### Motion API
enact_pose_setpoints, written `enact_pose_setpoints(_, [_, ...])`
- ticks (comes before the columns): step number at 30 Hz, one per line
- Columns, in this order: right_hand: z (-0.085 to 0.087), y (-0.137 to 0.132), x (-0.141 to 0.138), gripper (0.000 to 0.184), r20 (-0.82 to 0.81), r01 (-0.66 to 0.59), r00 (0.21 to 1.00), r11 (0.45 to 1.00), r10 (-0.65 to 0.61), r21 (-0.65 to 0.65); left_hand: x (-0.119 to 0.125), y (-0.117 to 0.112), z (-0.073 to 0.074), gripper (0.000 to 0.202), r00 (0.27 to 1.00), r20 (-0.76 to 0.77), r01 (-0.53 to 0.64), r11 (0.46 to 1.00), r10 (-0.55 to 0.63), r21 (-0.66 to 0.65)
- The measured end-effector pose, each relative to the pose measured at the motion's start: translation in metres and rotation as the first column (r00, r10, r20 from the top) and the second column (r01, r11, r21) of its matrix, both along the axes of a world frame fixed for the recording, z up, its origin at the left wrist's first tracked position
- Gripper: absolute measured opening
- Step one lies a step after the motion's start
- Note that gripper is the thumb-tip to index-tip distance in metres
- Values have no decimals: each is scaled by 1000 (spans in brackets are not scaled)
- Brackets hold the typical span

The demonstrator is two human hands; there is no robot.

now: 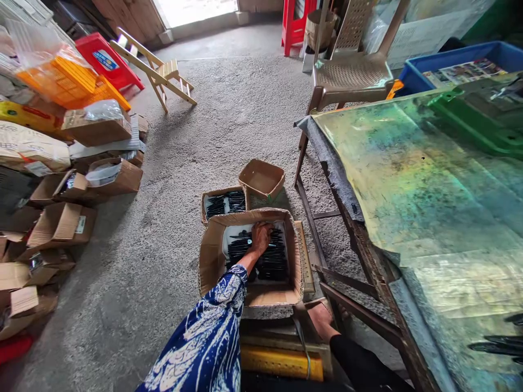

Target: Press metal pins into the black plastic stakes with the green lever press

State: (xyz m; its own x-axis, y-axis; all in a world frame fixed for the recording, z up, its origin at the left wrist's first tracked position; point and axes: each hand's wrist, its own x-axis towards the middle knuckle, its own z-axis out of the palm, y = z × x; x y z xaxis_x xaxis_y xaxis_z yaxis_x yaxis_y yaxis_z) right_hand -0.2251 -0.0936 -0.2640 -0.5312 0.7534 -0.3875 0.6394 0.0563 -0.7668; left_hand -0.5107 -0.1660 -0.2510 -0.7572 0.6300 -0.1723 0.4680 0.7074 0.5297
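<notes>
My left hand (261,238), in a blue-and-white patterned sleeve, reaches down into a large open cardboard box (212,261). Its fingers press among a heap of slim black pieces (265,258) lying on white lining. Whether they grip anything is hidden. Just beyond, a smaller box (223,191) holds more black pieces (224,204), and a shallow cardboard tray (261,178) sits beside it. My right hand is out of view. A leg in black cloth (359,359) with a foot (321,321) shows at the lower right.
A long table (408,190) covered in a stained green-yellow sheet on a rusty metal frame runs along the right. Flattened and open cartons (61,223) are piled at the left. Beyond stand a wicker-seat chair (351,71), a blue crate (449,68) and a wooden folding chair (157,71).
</notes>
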Motion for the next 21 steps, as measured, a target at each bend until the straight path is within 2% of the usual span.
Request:
enact_pose_setpoints(5, [-4,0,-1,40,6,32,999,999,-32,4,-5,-13,5,43,997,3,-75,997,75,8])
enact_pose_setpoints(8, [-8,0,0,35,4,35,999,999,-35,-9,-15,-35,10,45,993,-21,-120,992,120,-38])
enact_pose_setpoints(11, [-11,1,0,47,-13,33,999,999,-33,-16,-24,-58,13,49,988,-60,-151,982,145,-110])
enact_pose_setpoints(14, [-17,1,2,49,-39,32,999,999,-33,-18,-28,-75,12,51,991,-82,-121,976,108,-178])
enact_pose_setpoints(17, [-29,4,8,55,-55,18,998,999,-19,-28,-27,-83,10,44,996,-86,-53,969,33,-241])
enact_pose_setpoints(21, [-50,11,19,39,-66,-32,997,998,28,-55,-29,-83,12,39,995,-87,21,949,-51,-314])
